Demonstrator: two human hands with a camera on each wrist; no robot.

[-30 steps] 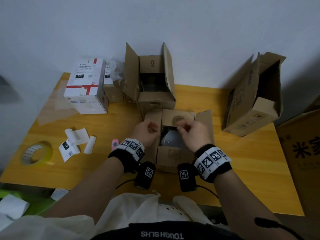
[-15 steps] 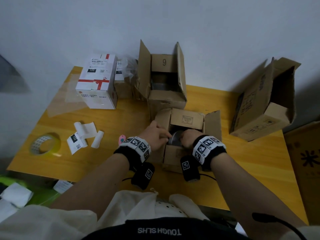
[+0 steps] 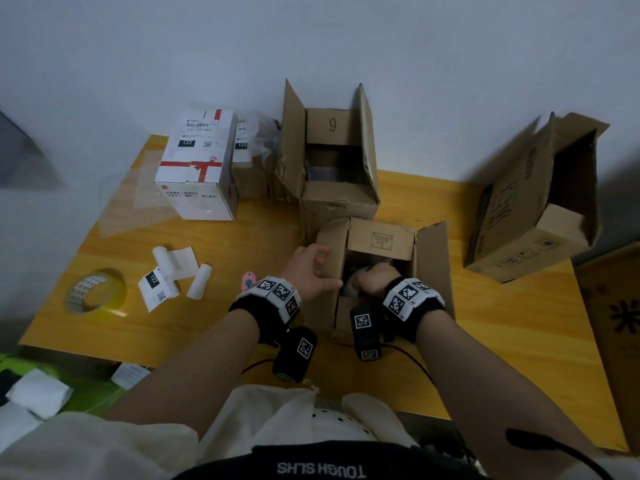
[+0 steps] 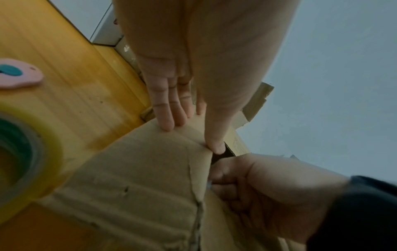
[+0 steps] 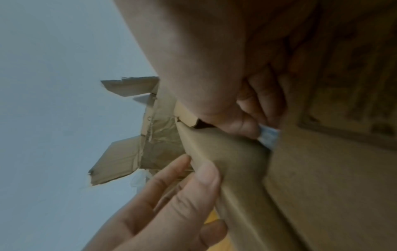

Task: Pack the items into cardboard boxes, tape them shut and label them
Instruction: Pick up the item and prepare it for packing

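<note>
A small cardboard box (image 3: pixel 381 240) stands open at the table's front middle, all flaps up. My left hand (image 3: pixel 323 268) holds its left flap (image 3: pixel 332 244). In the left wrist view the left hand's fingers (image 4: pixel 169 108) lie on the flap's outer face and its thumb (image 4: pixel 214 135) is on the edge. My right hand (image 3: pixel 372 282) is down inside the box, fingers curled on a pale wrapped item (image 5: pixel 268 135). Most of that item is hidden by the fist (image 4: pixel 257 186).
Left of the box lie a pink cutter (image 3: pixel 248 280), label rolls (image 3: pixel 173 271) and a yellow tape roll (image 3: pixel 95 292). At the back are a white box with red tape (image 3: pixel 197 168) and an open box marked 9 (image 3: pixel 332 168). A bigger carton (image 3: pixel 526 209) lies on its side at the right.
My right hand dropped from the back flap into the box and closed on the item. My left hand shifted onto the left flap. The head view tilted.
</note>
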